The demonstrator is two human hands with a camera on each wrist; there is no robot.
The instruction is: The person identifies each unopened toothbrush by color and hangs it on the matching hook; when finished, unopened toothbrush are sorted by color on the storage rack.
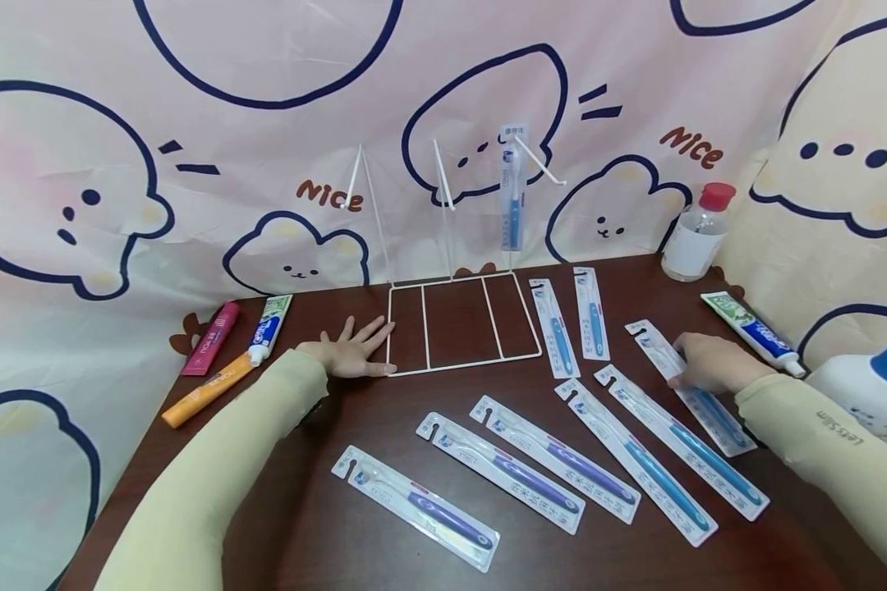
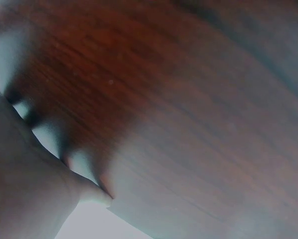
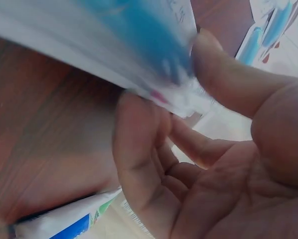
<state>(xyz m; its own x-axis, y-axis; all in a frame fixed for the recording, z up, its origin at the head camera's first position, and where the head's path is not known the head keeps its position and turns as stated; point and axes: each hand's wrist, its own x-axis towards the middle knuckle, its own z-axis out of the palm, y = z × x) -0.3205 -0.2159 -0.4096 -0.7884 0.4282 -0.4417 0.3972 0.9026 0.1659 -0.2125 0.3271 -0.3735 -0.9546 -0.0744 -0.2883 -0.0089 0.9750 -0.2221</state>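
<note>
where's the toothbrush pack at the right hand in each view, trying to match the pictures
Head: the toothbrush pack lies right of centre, partly covered by the right hand.
Left wrist: not in this picture.
Right wrist: large and blurred across the top, its blue part near top centre, gripped by that hand.
Shared landmark: the brown tabletop, seen in all three views.

Toothbrush handles [image 1: 451, 521] are blue or purple, the wire rack [image 1: 428, 368] white, the desk [image 1: 288, 501] dark brown, the bottle cap [image 1: 718, 196] near its far-right corner red.
</note>
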